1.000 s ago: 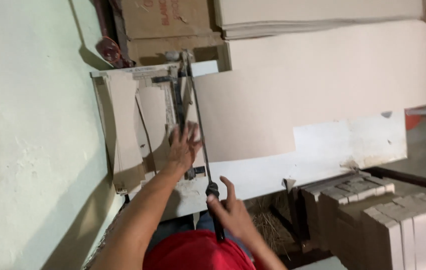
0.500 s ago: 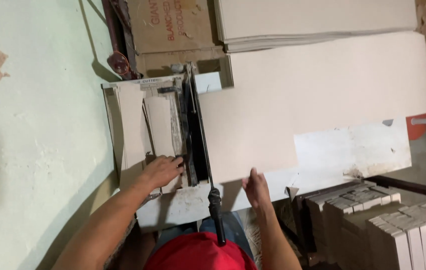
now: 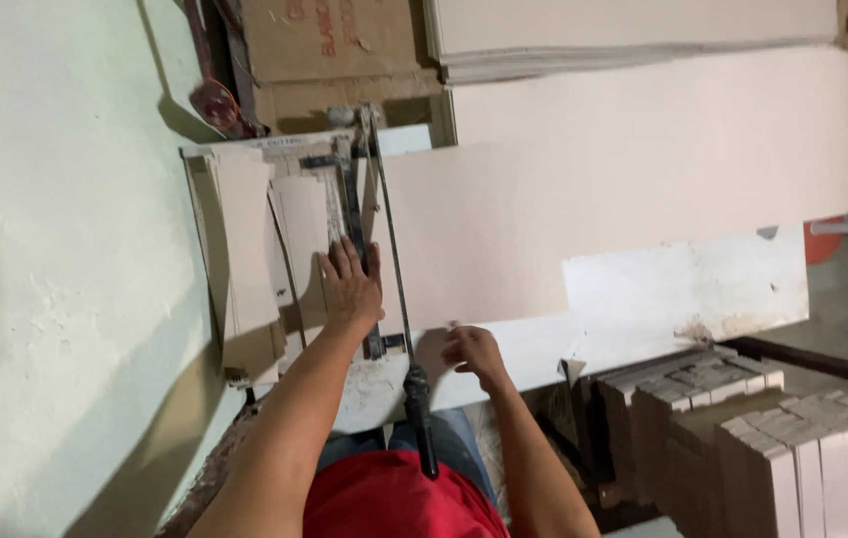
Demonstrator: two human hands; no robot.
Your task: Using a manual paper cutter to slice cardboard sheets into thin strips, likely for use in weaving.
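Note:
A large beige tile (image 3: pixel 623 189) lies across a manual tile cutter (image 3: pixel 364 249) on a white bench (image 3: pixel 683 289). My left hand (image 3: pixel 349 287) rests flat, fingers spread, on the cutter bed and a narrow tile strip beside the rail. My right hand (image 3: pixel 472 351) touches the near edge of the big tile, fingers curled loosely, holding nothing. The cutter's long lever with a black grip (image 3: pixel 422 418) points toward me between my arms, untouched.
Cut tile strips (image 3: pixel 244 259) are stacked left of the cutter against a pale green wall (image 3: pixel 55 249). More large tiles (image 3: pixel 633 35) and a cardboard box (image 3: pixel 324 45) lie beyond. Stacks of small tile pieces (image 3: pixel 782 438) stand at lower right.
My left hand moved back up onto the cutter bed by the rail. My right hand left the lever handle a second ago and now sits at the tile's near edge.

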